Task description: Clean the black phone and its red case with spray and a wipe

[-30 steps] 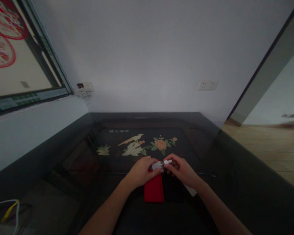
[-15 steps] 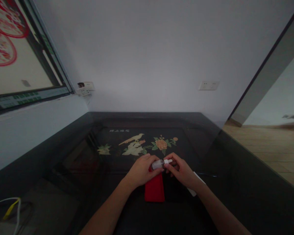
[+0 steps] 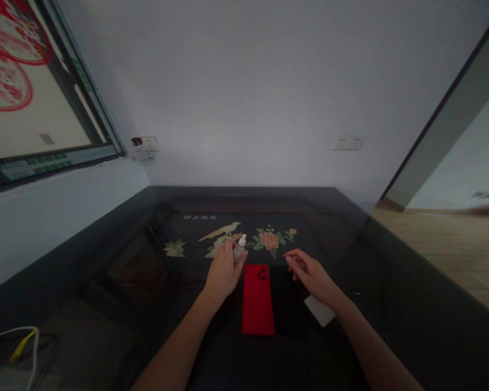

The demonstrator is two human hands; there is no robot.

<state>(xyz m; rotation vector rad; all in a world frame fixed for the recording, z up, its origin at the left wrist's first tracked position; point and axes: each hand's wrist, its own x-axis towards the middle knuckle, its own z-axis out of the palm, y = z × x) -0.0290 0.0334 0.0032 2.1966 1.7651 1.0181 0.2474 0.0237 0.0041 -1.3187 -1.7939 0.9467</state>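
My left hand (image 3: pixel 224 271) is closed around a small clear bottle (image 3: pixel 239 252) with a white nozzle top, which stands nearly upright over the flower-and-bird picture of the table. Just below it lies a red phone (image 3: pixel 258 301), back side up, its camera lenses toward the far end. A flat black item (image 3: pixel 288 304) lies along the phone's right side; its kind is hard to make out in the dark. My right hand (image 3: pixel 309 274) hovers beyond that item, fingers loosely curled and apart, with nothing visible in them. Partly under my right wrist is a white card-like piece (image 3: pixel 320 310).
The dark glossy table (image 3: pixel 179 342) carries an inlaid bird and flower picture (image 3: pixel 269 240). Behind it rises a wall with sockets (image 3: pixel 349 143). A window (image 3: pixel 44 130) is at the left, and white and yellow cables (image 3: pixel 22 347) lie at the lower left.
My left hand has carried the bottle up and left, turning it from lying to upright. My right hand has let go of its nozzle end and drawn right, uncovering the red phone.
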